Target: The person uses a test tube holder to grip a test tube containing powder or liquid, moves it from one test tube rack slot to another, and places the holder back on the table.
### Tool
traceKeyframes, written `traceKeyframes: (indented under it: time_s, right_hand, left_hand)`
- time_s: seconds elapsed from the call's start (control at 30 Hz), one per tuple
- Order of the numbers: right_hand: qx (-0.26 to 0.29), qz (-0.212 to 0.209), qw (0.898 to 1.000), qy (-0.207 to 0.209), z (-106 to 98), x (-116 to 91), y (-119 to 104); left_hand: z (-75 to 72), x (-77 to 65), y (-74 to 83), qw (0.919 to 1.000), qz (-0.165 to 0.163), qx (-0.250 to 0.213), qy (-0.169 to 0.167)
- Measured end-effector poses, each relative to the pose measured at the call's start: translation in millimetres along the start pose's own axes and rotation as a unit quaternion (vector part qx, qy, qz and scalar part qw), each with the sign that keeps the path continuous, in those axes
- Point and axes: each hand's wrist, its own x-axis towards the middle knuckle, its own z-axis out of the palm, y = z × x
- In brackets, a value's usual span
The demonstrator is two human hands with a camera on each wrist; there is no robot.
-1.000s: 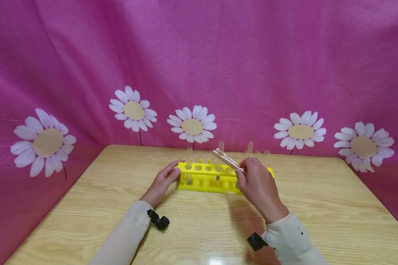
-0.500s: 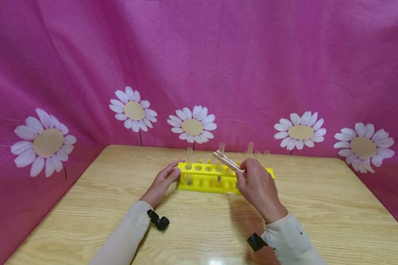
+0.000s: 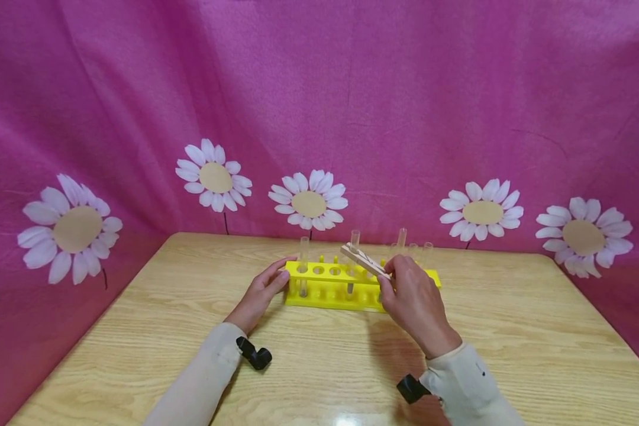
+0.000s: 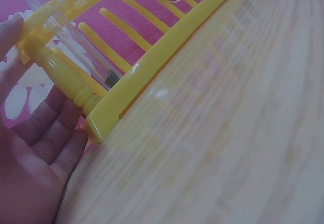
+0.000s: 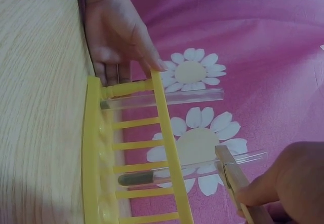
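My left hand (image 3: 258,296) grips the left end of a yellow test tube rack (image 3: 330,303), thumb by the top plate and fingers behind the end post. My right hand (image 3: 416,302) pinches a wooden test tube clamp (image 3: 370,261). Its jaws are around the upper part of a clear test tube (image 5: 253,156) with dark contents. That tube runs through a hole in the rack's top plate, its rounded bottom (image 5: 132,179) short of the base in the right wrist view. Another test tube (image 3: 304,248), with a little dark matter at the bottom, stands in the leftmost hole.
More clear tubes rise behind my right hand, one tall tube (image 3: 402,238) and shorter ones such as the tube (image 3: 428,251). Yellow pegs (image 4: 112,40) line the rack. Beneath lies a wood-grain table (image 3: 309,367); a pink flowered cloth (image 3: 383,118) hangs behind.
The clamp and the tube in it have sunk slightly within the rack hole. My left hand and the rack have kept their place.
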Motion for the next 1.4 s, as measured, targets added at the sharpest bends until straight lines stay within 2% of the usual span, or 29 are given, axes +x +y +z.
traceKeyframes:
  time_s: [0.33, 0.6, 0.77, 1.0, 1.4]
  right_hand:
    - [-0.007, -0.003, 1.000, 0.006, -0.3, 0.2, 0.6]
    - [-0.010, 0.003, 1.000, 0.000, -1.5, 0.1, 0.6]
    - [-0.016, -0.004, 1.000, 0.009, -3.2, 1.0, 1.0]
    - [-0.014, -0.010, 1.000, 0.021, -5.8, 0.3, 2.0]
    - [-0.010, -0.028, 0.998, 0.050, -8.8, 0.1, 1.6]
  left_hand:
    - [0.0, 1.9, -5.8, 0.9999, 0.014, 0.004, 0.002]
    - [0.7, 1.5, -5.6, 0.9998, 0.005, 0.016, 0.011]
    - [0.9, 2.5, -5.2, 0.9998, 0.011, 0.014, 0.010]
    - [1.6, 0.9, -5.2, 0.9997, -0.003, 0.017, 0.018]
    - [1.6, 0.8, -5.6, 0.9997, 0.013, 0.015, 0.016]
